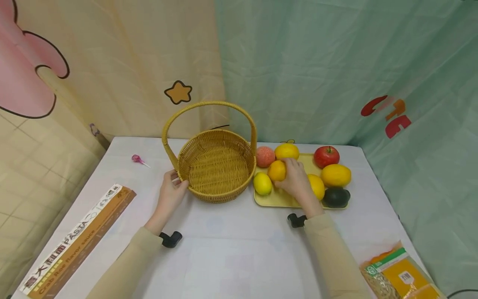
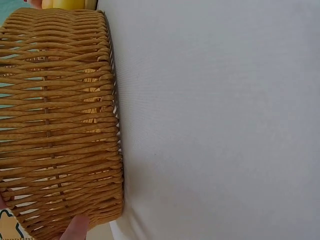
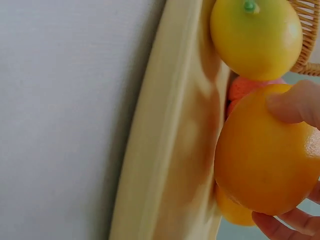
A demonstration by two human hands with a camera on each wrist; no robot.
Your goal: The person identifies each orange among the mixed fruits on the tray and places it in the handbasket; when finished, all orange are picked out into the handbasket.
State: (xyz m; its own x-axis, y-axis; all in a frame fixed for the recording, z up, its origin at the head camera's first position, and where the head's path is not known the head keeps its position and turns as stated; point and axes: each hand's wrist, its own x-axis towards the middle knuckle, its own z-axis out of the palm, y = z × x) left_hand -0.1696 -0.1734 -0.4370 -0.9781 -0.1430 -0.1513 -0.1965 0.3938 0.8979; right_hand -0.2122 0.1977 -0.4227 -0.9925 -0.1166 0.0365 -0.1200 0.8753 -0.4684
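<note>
The right hand (image 1: 296, 180) curls around a smooth, round orange (image 1: 277, 170), glossy and deep yellow-orange, just above the yellow tray (image 1: 278, 200) beside a lemon (image 1: 262, 183). The left hand (image 1: 169, 195) grips the woven wicker basket (image 1: 214, 166) at its rim on the white surface (image 1: 231, 249). At the near left, a long brown box (image 1: 80, 241) reads "PASTA" and "Crab Roe flavor sauce".

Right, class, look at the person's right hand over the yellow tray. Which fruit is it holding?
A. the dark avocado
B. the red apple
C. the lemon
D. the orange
D: the right hand has its fingers curled round the orange above the yellow tray, and the right wrist view shows the fingertips pressed on the orange's skin.
</note>
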